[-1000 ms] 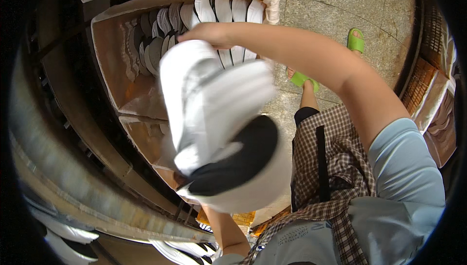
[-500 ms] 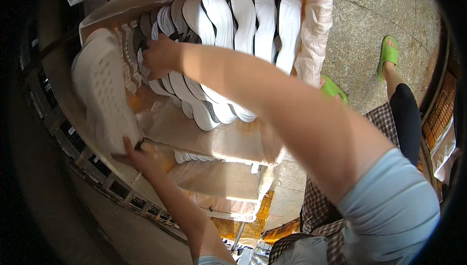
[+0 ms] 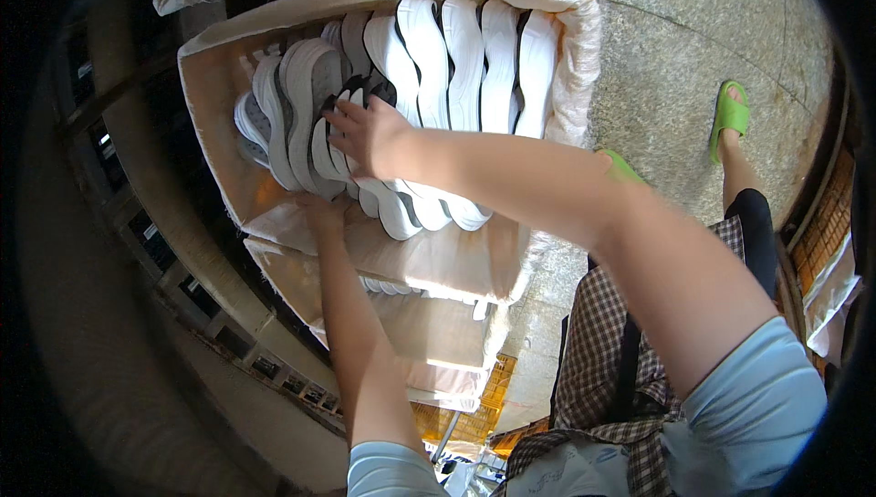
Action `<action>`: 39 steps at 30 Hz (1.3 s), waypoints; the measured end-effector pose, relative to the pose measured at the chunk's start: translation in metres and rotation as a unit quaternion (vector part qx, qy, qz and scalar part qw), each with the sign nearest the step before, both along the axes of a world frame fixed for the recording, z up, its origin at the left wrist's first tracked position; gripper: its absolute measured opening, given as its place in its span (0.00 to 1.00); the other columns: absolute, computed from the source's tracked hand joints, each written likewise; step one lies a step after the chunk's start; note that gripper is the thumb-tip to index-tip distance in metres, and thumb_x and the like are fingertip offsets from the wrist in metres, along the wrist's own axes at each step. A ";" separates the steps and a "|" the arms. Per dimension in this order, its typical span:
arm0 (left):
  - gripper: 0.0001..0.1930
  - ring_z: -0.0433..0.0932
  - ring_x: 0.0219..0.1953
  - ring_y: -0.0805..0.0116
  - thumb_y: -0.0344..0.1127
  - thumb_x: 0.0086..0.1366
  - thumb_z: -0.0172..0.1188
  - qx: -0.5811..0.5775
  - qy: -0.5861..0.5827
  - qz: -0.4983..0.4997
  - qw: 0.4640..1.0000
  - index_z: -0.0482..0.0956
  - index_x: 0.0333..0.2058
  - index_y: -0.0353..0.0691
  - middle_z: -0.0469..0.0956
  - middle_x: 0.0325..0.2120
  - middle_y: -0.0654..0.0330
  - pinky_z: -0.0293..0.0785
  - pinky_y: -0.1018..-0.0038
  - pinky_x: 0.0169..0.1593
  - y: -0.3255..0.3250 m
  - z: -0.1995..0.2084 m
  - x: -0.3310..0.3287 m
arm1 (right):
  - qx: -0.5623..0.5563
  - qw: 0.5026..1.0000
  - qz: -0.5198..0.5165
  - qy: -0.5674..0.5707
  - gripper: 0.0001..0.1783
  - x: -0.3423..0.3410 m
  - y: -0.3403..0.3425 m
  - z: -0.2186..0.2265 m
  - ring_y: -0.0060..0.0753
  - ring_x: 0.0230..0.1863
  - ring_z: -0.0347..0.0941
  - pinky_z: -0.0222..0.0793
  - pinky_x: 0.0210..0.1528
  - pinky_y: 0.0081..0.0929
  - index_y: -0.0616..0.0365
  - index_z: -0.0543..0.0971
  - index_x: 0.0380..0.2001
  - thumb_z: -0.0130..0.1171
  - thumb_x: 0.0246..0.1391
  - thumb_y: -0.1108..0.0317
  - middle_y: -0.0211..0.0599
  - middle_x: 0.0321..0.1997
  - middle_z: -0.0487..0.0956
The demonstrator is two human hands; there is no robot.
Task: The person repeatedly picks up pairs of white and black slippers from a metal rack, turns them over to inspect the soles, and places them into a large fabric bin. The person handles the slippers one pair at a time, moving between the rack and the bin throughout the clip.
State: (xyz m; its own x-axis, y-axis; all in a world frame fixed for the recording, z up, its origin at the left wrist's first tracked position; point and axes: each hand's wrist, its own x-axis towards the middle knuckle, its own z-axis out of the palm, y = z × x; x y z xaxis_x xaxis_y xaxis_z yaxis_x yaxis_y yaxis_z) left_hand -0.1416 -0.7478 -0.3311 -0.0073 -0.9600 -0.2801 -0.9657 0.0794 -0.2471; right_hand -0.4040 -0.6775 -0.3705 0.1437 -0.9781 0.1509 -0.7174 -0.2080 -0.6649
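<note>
Cloth-lined bin [image 3: 577, 86]: soles upright in a row. White soles [image 3: 464, 59] packed against its right edge; grey-faced soles [image 3: 297, 104] toward its left edge, leaning together. Your right hand [image 3: 372, 139] is mid-row, fingers loosely spread over the soles; cannot tell whether it grips any. Your left hand [image 3: 319, 211] is at the grey-faced soles' lower ends, toward the near left corner; fingers blurred, opening and hold unclear.
</note>
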 end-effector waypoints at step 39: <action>0.30 0.71 0.46 0.55 0.38 0.57 0.59 -0.356 0.767 0.217 0.488 0.57 0.57 0.39 0.67 0.51 0.51 0.69 0.60 0.48 -0.226 0.474 -0.339 | 0.501 0.827 -0.255 0.020 0.22 -0.506 0.397 0.210 0.49 0.49 0.72 0.68 0.50 0.38 0.59 0.77 0.43 0.58 0.46 0.58 0.51 0.44 0.77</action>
State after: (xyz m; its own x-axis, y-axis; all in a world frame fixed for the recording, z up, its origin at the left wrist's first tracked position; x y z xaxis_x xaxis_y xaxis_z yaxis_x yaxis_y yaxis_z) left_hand -0.4802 -0.9734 0.1426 0.5635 -0.8141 0.1403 0.0535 0.2055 0.9772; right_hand -0.9099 -0.2805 -0.1604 -0.3414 -0.5433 -0.7669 -0.5668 0.7700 -0.2932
